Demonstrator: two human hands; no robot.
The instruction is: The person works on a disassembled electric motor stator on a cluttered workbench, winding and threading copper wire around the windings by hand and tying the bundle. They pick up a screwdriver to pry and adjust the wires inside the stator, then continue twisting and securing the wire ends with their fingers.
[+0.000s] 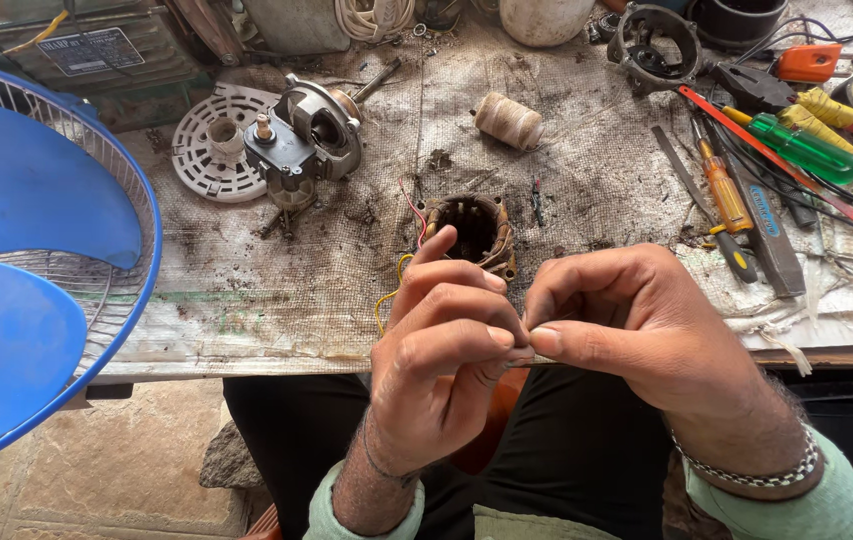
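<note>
Both hands are meeting just in front of the wound stator [474, 232] lying on the workbench [247, 290]. The left hand [444, 350] and right hand [627, 325] are pinching fingertip to fingertip on something too thin to identify. Screwdrivers [737, 190] are lying right of the stator, a grey motor housing [309, 135] left of it.

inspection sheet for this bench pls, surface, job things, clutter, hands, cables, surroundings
surface: worn, stained cloth-covered workbench.
job's things: brown copper-wound motor stator lies on the bench behind the hands; what the fingertips pinch is too small to tell.
clutter: grey fan motor housing, white round plastic grille, spool of tan thread, orange-handled screwdriver, green-handled screwdriver.
grippers: left hand and right hand meet fingertip to fingertip.
cables: red and yellow leads beside the stator.
surroundings: blue fan with wire guard on the left.
</note>
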